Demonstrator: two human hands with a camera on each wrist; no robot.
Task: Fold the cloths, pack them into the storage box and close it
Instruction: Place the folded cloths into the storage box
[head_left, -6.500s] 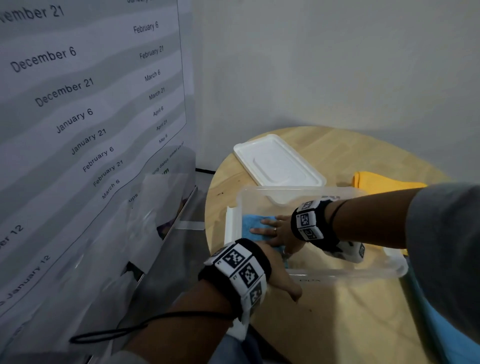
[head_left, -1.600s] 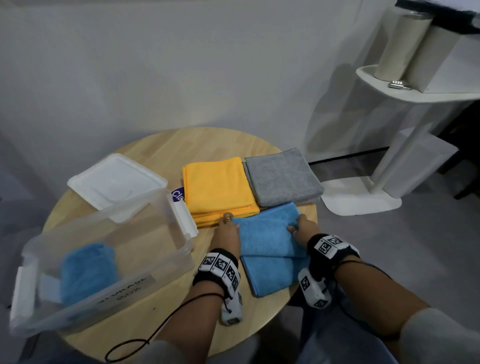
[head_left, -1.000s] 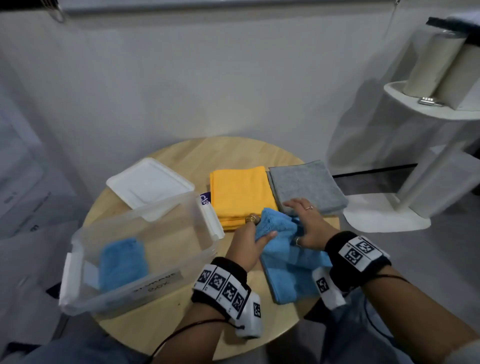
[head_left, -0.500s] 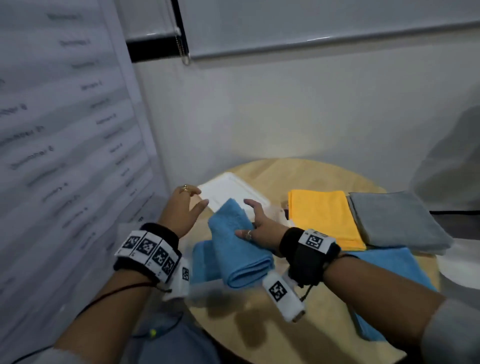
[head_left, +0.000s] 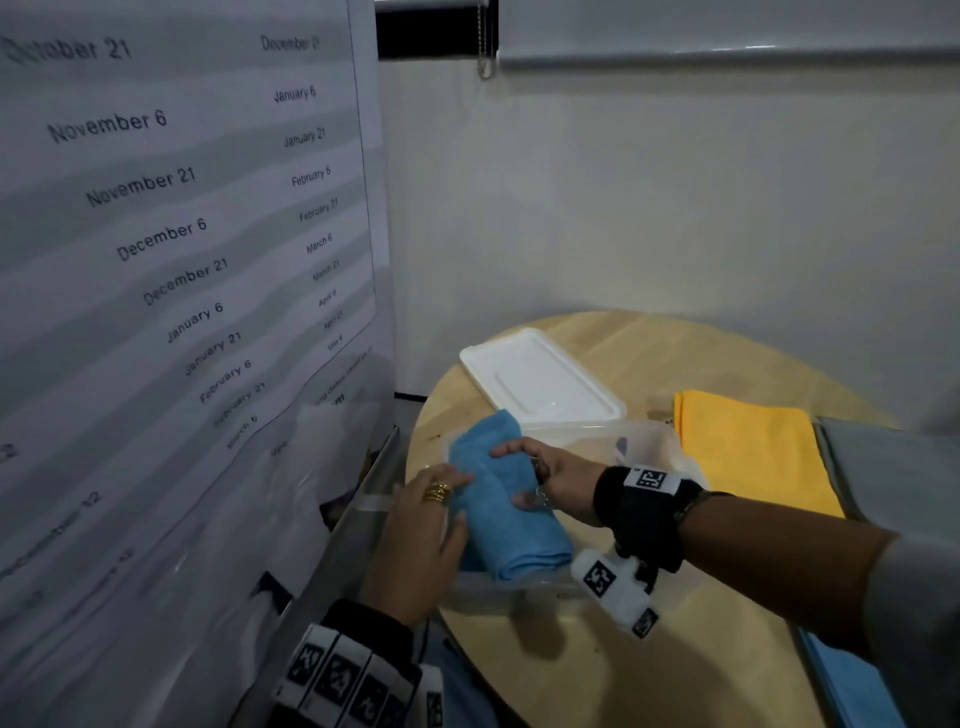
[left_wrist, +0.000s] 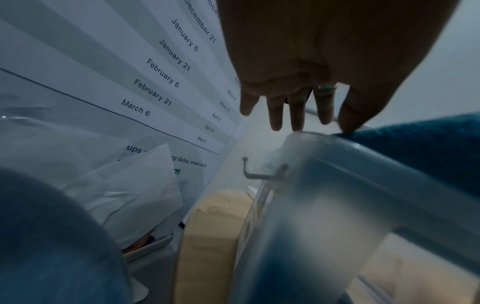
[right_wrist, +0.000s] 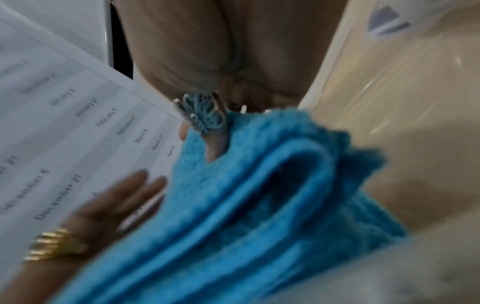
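Head view: your right hand (head_left: 558, 480) is gripping the folded blue cloth (head_left: 501, 506), thumb and fingers curled round it, over the clear storage box (head_left: 644, 441). Your left hand (head_left: 421, 535) is lying flat against its 9 o'clock side. At 10 o'clock, a wall chart (head_left: 171, 249) is reading "December 21", "January 6".

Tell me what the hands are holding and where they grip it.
The right hand grips the folded blue cloth across its right side, over the storage box. The left hand rests open against the cloth's left side.
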